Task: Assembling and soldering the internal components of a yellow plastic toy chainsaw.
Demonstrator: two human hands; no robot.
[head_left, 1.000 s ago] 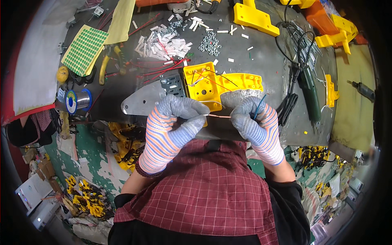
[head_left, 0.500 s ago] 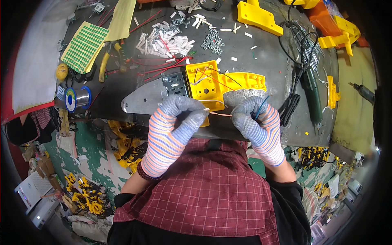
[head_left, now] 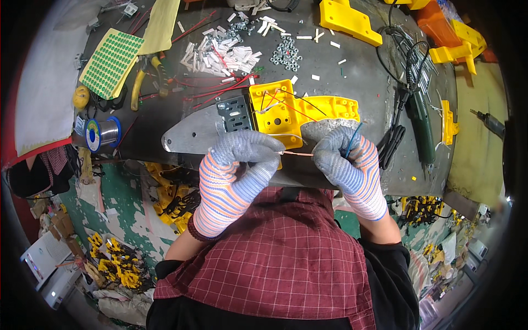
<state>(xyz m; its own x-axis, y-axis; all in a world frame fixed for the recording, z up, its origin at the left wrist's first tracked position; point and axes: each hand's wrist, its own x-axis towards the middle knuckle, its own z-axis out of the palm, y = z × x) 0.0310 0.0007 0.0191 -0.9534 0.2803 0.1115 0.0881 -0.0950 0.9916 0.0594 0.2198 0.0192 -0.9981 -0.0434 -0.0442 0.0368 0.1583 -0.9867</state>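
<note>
A thin pinkish wire (head_left: 298, 154) is stretched between my two gloved hands. My left hand (head_left: 247, 157) pinches its left end, where a small pale tip shows at the fingertips. My right hand (head_left: 340, 159) grips the other end between thumb and fingers, and a blue wire (head_left: 353, 142) sticks up out of that hand. Just beyond the hands lies a yellow plastic housing (head_left: 324, 108) with its hollow side up, holding red, black and white wires. A grey metal plate with a tapered end (head_left: 190, 132) extends from the housing's left side.
Many white sleeves (head_left: 220, 58) and metal nuts (head_left: 286, 53) are heaped at the back. Pliers (head_left: 139, 88), a solder spool (head_left: 103, 133) and green sticker sheets (head_left: 111, 61) lie left. To the right are a dark green corded tool (head_left: 421, 126) and yellow parts (head_left: 350, 23).
My left fingertips have closed further over the pale tip and shifted slightly right and down. The right hand stays nearly in place.
</note>
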